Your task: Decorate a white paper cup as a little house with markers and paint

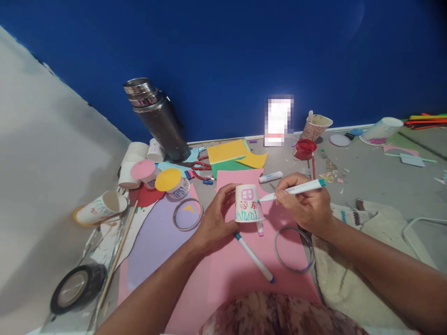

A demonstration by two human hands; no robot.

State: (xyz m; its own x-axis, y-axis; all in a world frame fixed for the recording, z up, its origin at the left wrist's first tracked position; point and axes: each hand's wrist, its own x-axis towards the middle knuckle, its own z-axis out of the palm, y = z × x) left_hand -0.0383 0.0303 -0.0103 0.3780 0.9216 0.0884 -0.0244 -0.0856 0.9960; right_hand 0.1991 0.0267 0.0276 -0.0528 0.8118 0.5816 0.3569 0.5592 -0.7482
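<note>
Item: small white paper cup [247, 203], upturned, pink window and green grass-strokes drawn on its wall. Held at its side by left hand [217, 215], fingers curled about it, rim resting on pink paper sheet [237, 270] spread over worktop [380, 177].

Item: white felt-tip marker with teal cap end [295, 189]. Pinched between thumb and fingers of right hand [307, 204], tip touching cup wall, just left of that hand.

Item: second white marker with teal tip [254, 257], loose, just below left hand. Clear ring [292, 249] below right hand; another ring [187, 214] left of left hand.

Risks, as judged:
- Thin cup wall likely to dent under firm pen pressure; stray line over flowers.
- Wet ink smeared by left thumb if grip shifts.
- Loose marker rolled by left forearm, marking pink sheet.
- Cup slipped sideways on smooth paper, grip light.
</note>
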